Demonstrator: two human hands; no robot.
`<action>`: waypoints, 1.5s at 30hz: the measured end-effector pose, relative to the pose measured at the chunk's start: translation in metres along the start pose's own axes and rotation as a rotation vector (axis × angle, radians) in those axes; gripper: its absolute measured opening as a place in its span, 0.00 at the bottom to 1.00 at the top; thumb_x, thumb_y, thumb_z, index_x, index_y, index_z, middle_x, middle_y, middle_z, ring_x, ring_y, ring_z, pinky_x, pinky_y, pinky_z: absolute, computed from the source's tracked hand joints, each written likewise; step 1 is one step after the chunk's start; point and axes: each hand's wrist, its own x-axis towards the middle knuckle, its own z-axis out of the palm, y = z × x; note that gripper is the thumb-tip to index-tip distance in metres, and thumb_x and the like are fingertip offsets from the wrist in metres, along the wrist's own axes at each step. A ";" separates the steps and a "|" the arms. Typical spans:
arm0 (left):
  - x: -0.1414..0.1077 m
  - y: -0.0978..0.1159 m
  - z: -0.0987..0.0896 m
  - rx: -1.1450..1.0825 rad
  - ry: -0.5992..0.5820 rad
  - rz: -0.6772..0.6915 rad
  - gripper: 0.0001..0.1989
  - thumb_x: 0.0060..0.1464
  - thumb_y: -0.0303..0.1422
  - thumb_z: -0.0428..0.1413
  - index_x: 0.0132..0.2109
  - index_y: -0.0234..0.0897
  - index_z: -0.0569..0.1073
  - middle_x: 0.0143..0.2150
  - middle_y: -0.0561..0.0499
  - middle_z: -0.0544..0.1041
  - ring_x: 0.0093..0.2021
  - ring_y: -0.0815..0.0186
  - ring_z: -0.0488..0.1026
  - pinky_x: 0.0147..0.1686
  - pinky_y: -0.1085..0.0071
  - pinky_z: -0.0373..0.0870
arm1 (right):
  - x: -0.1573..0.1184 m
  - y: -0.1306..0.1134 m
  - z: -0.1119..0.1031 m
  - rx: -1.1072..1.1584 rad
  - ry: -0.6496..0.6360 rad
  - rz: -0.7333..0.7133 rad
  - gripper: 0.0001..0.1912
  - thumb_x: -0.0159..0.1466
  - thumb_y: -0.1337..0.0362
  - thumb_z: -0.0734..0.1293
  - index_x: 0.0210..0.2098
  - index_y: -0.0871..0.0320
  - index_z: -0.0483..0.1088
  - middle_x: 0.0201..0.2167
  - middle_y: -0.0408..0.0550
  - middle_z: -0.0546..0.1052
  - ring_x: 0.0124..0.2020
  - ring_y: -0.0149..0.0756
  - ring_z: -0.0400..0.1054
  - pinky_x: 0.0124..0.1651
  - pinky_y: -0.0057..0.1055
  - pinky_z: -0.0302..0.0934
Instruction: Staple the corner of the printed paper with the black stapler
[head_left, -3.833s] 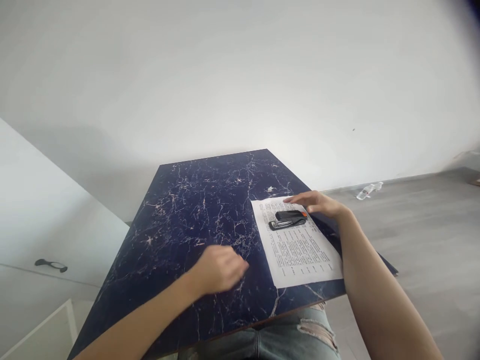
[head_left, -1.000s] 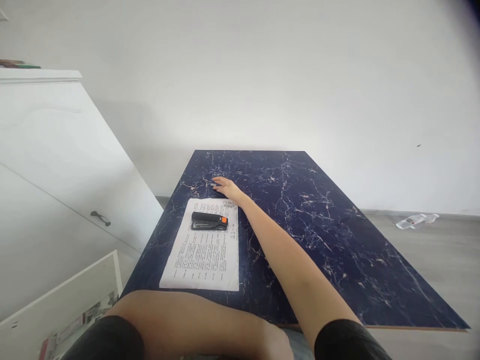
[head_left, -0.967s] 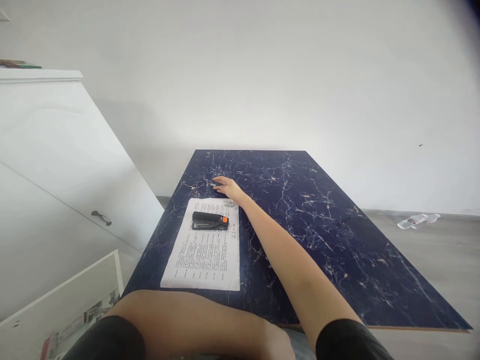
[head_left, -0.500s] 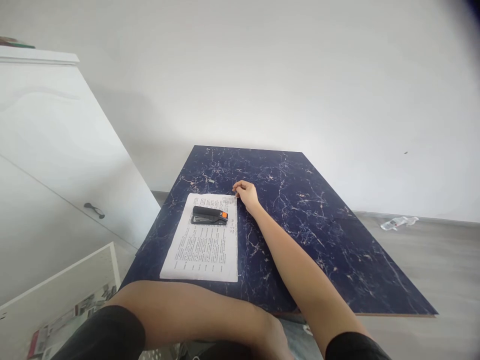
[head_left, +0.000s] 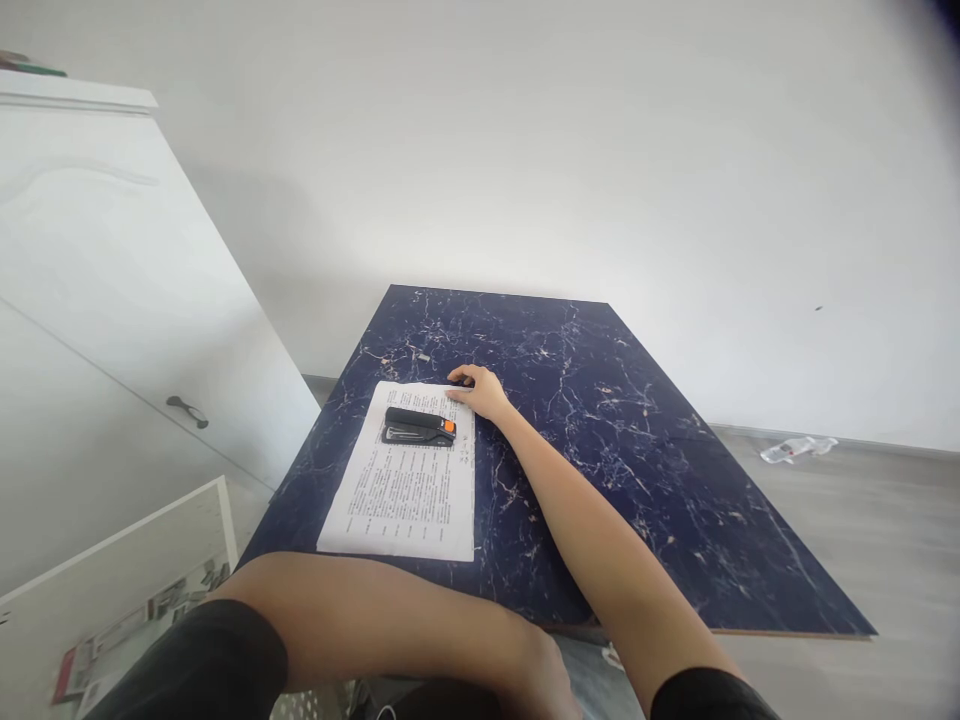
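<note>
A stack of printed paper (head_left: 405, 500) lies on the dark blue marbled table (head_left: 547, 350), towards its left side. On the upper part of the paper rests a black stapler (head_left: 418, 427) with an orange piece at its right end. My right hand (head_left: 480, 391) is at the paper's top right corner, thumb over the sheet and fingers apart, with nothing held. My left hand (head_left: 551, 680) hangs below the table's near edge; its fingers are out of sight. The left forearm crosses in front of the paper.
A small grey piece (head_left: 424, 358) lies beyond the paper. To the left stand a white cabinet (head_left: 135, 300) and a white-framed panel (head_left: 112, 540). A clear plastic item (head_left: 796, 449) is on the floor at right.
My right hand has shifted slightly left over the paper's top right corner, and its thumb and fingers have spread. The stapler and paper stay in place.
</note>
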 end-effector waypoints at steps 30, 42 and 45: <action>-0.009 0.009 -0.013 -0.024 -0.102 -0.056 0.18 0.36 0.26 0.63 0.11 0.41 0.63 0.17 0.53 0.71 0.22 0.61 0.72 0.24 0.65 0.65 | -0.009 -0.020 0.017 -0.239 -0.124 -0.383 0.23 0.77 0.61 0.54 0.65 0.53 0.70 0.72 0.49 0.66 0.75 0.42 0.53 0.76 0.49 0.46; 0.011 -0.012 0.006 -0.043 -0.075 -0.020 0.15 0.36 0.26 0.63 0.11 0.41 0.69 0.18 0.50 0.74 0.22 0.60 0.74 0.21 0.67 0.65 | -0.005 -0.020 0.022 -0.548 -0.492 -0.356 0.33 0.78 0.47 0.51 0.78 0.48 0.46 0.79 0.51 0.45 0.79 0.49 0.36 0.77 0.59 0.33; 0.005 -0.006 -0.001 -0.004 -0.081 0.007 0.14 0.35 0.25 0.63 0.11 0.42 0.70 0.18 0.50 0.74 0.21 0.60 0.74 0.21 0.67 0.66 | -0.005 -0.018 0.019 -0.539 -0.481 -0.365 0.32 0.78 0.48 0.52 0.78 0.46 0.47 0.79 0.50 0.45 0.79 0.49 0.37 0.77 0.60 0.33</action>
